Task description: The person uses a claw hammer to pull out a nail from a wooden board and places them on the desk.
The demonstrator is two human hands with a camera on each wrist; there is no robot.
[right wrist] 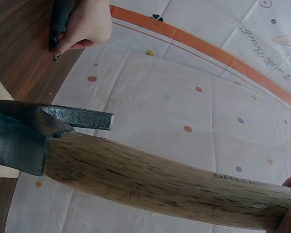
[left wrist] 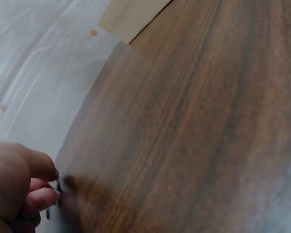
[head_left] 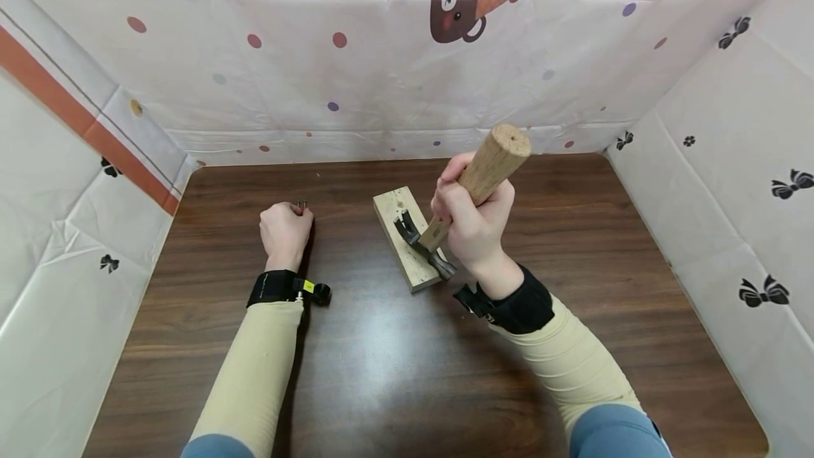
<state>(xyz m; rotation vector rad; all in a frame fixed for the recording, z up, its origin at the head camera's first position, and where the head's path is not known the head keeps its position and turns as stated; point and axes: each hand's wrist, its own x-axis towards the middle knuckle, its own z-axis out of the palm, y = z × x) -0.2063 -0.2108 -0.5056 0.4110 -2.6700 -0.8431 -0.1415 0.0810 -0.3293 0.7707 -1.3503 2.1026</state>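
My right hand (head_left: 473, 225) grips a claw hammer (head_left: 496, 165) by its wooden handle. The handle's butt points up, and the dark metal head (head_left: 413, 235) overlaps a pale wooden block (head_left: 389, 207) in the head view. Over in the right wrist view, the hammer (right wrist: 150, 177) spans the picture, claw to the left, with a bit of my fingers (right wrist: 290, 213) at the handle's end. Low over the table's left part, my left hand (head_left: 284, 228) pinches small thin dark nails (left wrist: 58, 185) between thumb and finger. The palm hides part of them.
The brown wood-grain table (head_left: 375, 373) has a patterned white sheet (head_left: 286, 69) hanging behind it and more sheeting at both sides. Black straps with small cameras (head_left: 321, 294) sit on both wrists. The block lies slanted between the hands.
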